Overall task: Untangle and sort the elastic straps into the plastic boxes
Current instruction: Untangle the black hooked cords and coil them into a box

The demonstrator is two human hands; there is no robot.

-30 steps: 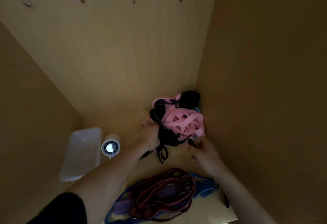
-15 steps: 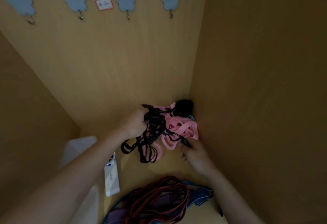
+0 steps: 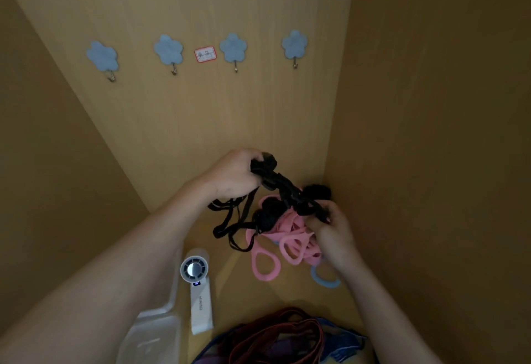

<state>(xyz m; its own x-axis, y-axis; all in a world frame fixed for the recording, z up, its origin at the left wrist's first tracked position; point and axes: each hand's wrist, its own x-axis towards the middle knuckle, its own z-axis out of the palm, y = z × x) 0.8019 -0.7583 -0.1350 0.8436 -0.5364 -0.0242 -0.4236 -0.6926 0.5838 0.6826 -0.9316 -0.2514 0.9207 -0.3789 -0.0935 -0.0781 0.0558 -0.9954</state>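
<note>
The left hand [image 3: 237, 175] holds one end of the black straps [image 3: 283, 188] up near the back panel, its grip closed round a bunched knot. The right hand [image 3: 334, 233] pinches the other end lower down, close to the right wall. Holding the two ends apart draws the black webbing taut, probably to work it free of the pink straps [image 3: 290, 244], which cling beneath it and trail onto the wooden surface [image 3: 230, 283]. Loose black loops dangle under the left hand. A pale blue loop [image 3: 324, 279] lies just beside the pink ones, partly hidden by the right wrist. The clear plastic box [image 3: 155, 335] sits at the lower left beside a white handheld fan [image 3: 198, 294], within easy reach for sorting. A heap of dark red and blue straps [image 3: 275, 337] lies at the bottom edge; whether it sits in a box cannot be told.
</note>
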